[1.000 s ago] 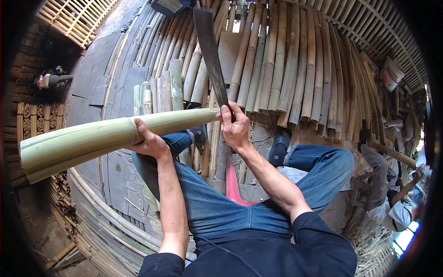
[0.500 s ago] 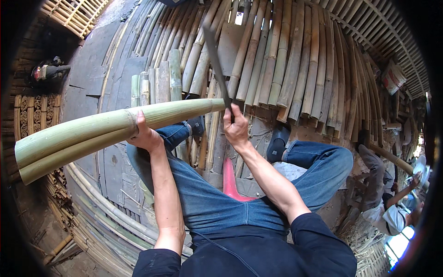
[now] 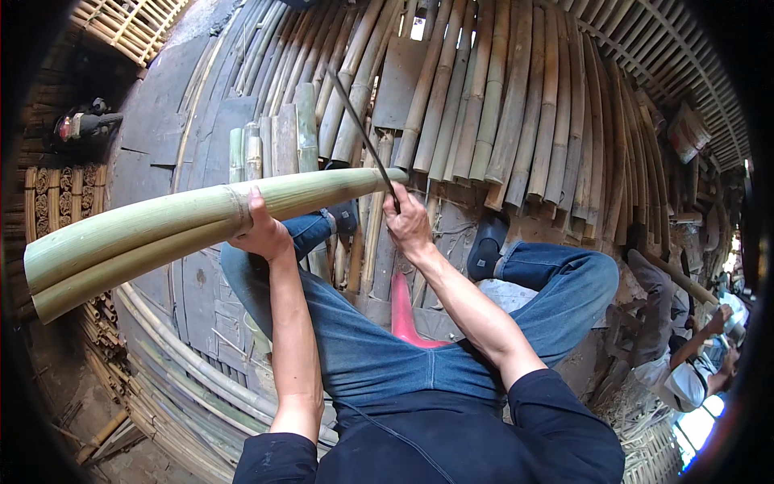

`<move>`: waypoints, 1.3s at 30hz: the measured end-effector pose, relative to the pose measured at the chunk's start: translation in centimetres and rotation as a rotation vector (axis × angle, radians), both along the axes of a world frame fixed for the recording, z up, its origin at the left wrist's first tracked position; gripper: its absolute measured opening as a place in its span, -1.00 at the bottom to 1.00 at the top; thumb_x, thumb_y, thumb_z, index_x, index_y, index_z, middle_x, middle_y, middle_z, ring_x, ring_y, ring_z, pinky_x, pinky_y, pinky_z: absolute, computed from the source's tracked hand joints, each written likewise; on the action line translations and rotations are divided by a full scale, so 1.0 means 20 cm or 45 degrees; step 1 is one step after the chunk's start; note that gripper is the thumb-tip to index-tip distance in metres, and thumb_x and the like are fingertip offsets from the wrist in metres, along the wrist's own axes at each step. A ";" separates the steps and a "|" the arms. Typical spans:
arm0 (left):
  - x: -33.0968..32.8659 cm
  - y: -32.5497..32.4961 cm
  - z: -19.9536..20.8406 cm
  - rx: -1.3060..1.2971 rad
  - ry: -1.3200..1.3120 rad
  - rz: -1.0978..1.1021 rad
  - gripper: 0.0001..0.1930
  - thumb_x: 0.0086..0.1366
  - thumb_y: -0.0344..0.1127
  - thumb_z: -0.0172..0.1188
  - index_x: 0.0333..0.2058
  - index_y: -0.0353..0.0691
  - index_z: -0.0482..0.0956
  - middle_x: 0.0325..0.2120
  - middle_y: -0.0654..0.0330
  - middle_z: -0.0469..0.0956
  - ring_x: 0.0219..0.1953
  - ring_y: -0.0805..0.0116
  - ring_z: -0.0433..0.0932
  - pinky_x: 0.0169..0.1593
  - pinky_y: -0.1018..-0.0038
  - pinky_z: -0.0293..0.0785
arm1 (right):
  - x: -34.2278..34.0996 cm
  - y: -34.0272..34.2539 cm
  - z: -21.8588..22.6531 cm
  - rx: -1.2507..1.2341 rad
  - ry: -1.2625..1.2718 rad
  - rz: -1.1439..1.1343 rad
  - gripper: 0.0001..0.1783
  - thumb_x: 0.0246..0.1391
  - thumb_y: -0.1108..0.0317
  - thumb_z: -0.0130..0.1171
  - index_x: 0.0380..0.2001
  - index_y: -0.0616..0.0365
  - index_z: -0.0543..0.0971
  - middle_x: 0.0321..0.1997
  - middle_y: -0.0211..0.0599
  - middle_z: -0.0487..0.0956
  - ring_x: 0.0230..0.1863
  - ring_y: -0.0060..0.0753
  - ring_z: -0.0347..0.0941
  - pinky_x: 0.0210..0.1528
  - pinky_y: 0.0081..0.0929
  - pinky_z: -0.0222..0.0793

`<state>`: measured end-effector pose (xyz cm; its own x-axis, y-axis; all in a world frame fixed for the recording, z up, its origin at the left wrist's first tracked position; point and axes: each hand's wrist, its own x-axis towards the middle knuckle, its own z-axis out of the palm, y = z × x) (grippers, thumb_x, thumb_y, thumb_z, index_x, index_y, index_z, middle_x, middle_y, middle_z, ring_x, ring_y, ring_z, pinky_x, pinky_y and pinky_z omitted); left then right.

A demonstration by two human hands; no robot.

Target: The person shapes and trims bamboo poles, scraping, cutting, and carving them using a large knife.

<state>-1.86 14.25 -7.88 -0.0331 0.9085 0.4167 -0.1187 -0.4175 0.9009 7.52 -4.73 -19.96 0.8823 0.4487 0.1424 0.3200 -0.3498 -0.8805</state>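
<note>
A thick pale-green bamboo pole (image 3: 153,219) slants across in front of me, its wide end at the left and its narrower end near the middle. Around its underside my left hand (image 3: 264,232) is closed, with the thumb up over a node ring. Close to the far end, my right hand (image 3: 409,222) grips a long, dark-bladed knife (image 3: 355,114), whose handle is hidden by the fingers. The blade points up and to the left and crosses the pole near its narrow end. Whether the edge touches the bamboo, I cannot tell.
Long bamboo poles (image 3: 488,97) lie side by side ahead. Short upright pieces (image 3: 305,129) stand left of them. A pink seat (image 3: 405,319) shows between my legs. Bundled strips (image 3: 64,194) are at far left; another person (image 3: 685,375) works at far right.
The knife blade has tilted further left and now crosses the bamboo near its end. My right hand has shifted slightly; the pole and left hand barely moved.
</note>
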 end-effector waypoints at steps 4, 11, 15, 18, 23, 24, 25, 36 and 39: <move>-0.07 0.05 -0.06 0.093 0.032 0.083 -0.52 0.05 -0.35 0.37 -0.09 -0.46 0.45 -0.10 0.10 0.50 -0.14 0.29 0.51 0.02 0.31 0.47 | -0.04 -0.13 -0.22 -0.828 0.529 0.261 -0.68 0.26 0.12 0.01 -0.04 0.04 0.50 -0.38 0.14 0.60 -0.24 0.24 0.58 -0.20 0.04 0.48; -0.05 0.01 0.02 -0.043 0.054 0.107 -0.46 0.01 -0.31 0.39 -0.05 -0.44 0.42 -0.10 0.09 0.47 -0.14 0.28 0.48 0.02 0.29 0.48 | 0.08 -0.42 -0.40 -0.422 0.414 -0.174 -0.66 0.26 0.11 0.03 -0.09 0.09 0.58 -0.54 0.12 0.56 -0.42 0.14 0.59 -0.40 -0.01 0.39; -0.01 0.01 0.03 -0.032 -0.018 0.005 -0.49 0.03 -0.33 0.37 -0.07 -0.43 0.42 -0.08 0.08 0.46 -0.12 0.27 0.49 0.04 0.30 0.46 | 0.14 -0.17 -0.09 -0.148 0.320 -0.190 -0.70 0.31 0.20 0.03 -0.03 0.11 0.57 -0.56 0.05 0.58 -0.50 -0.16 0.62 -0.48 -0.15 0.43; 0.02 0.01 0.04 0.000 0.018 -0.007 -0.50 0.03 -0.33 0.37 -0.08 -0.44 0.42 -0.09 0.08 0.47 -0.10 0.28 0.49 0.04 0.30 0.47 | 0.09 -0.14 -0.09 -0.009 0.176 -0.051 -0.68 0.31 0.19 0.03 0.03 0.07 0.55 -0.51 0.04 0.61 -0.47 -0.13 0.63 -0.45 -0.15 0.50; -0.01 -0.01 -0.01 -0.020 0.020 -0.054 -0.49 0.05 -0.35 0.35 -0.05 -0.49 0.43 -0.09 0.07 0.49 -0.13 0.27 0.52 0.02 0.31 0.50 | -0.08 -0.23 -0.37 -0.608 0.341 0.210 -0.67 0.31 0.10 -0.02 -0.10 0.09 0.54 -0.45 0.16 0.61 -0.37 0.24 0.59 -0.36 0.02 0.51; -0.02 -0.02 -0.02 -0.034 -0.001 -0.043 -0.48 0.05 -0.35 0.36 -0.05 -0.50 0.43 -0.08 0.06 0.49 -0.15 0.27 0.53 0.01 0.31 0.51 | -0.06 -0.25 -0.39 -0.578 0.409 0.158 -0.67 0.30 0.09 -0.02 -0.11 0.09 0.54 -0.46 0.16 0.60 -0.37 0.25 0.58 -0.36 0.03 0.50; 0.00 0.00 -0.03 -0.024 -0.002 -0.050 -0.48 0.05 -0.35 0.36 -0.05 -0.49 0.43 -0.09 0.07 0.49 -0.14 0.27 0.53 0.02 0.31 0.50 | -0.05 -0.25 -0.42 -0.550 0.477 0.106 -0.67 0.30 0.09 -0.01 -0.11 0.09 0.53 -0.46 0.16 0.60 -0.38 0.26 0.58 -0.36 0.04 0.49; 0.02 -0.04 0.05 0.070 0.144 -0.067 -0.51 0.05 -0.35 0.36 -0.07 -0.46 0.44 -0.09 0.08 0.47 -0.10 0.28 0.47 0.07 0.31 0.43 | -0.08 -0.16 -0.22 -0.401 0.371 0.162 -0.69 0.28 0.11 0.04 -0.11 0.09 0.54 -0.41 0.16 0.61 -0.31 0.25 0.59 -0.29 0.00 0.50; -0.01 -0.01 0.00 0.049 0.041 -0.021 -0.50 0.04 -0.34 0.36 -0.06 -0.46 0.44 -0.08 0.08 0.48 -0.09 0.27 0.47 0.06 0.30 0.44 | -0.06 -0.29 -0.44 -0.661 0.478 0.105 -0.66 0.24 0.13 0.02 -0.16 0.19 0.56 -0.43 0.18 0.60 -0.30 0.23 0.59 -0.23 0.06 0.48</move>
